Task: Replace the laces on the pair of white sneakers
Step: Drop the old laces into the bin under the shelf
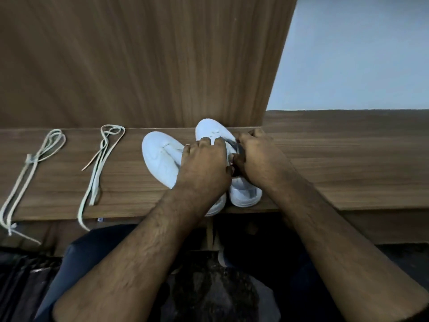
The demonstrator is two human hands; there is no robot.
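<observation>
Two white sneakers sit side by side on the wooden desk (325, 163), toes pointing away from the person toward the upright wood panel (144, 61) at the back. The left sneaker (160, 159) lies angled, its toe swung out to the left, its heel at the desk's front edge and partly hidden under the person's forearm. The right sneaker (245, 194) stands straighter, its toe close to the panel and its heel near the front edge.

Both hands are on the right sneaker. The left hand (204, 168) lies over its middle, fingers curled down onto the tongue and eyelet area. The right hand (257, 159) comes in from the other side, fingers bent around the shoe's upper edge, thumb tucked in toward the left hand. The two hands touch over the shoe's opening; whether either pinches a lace there is hidden by the fingers.

Off to the left, well apart from the shoes, two loose laces lie stretched across the desk. The nearer lace (99, 163) is looped at its far end, with its tail hanging over the front edge. The farther lace (32, 166) is knotted midway and also trails over the edge.

Beyond the panel on the right is a pale wall (359, 54).
</observation>
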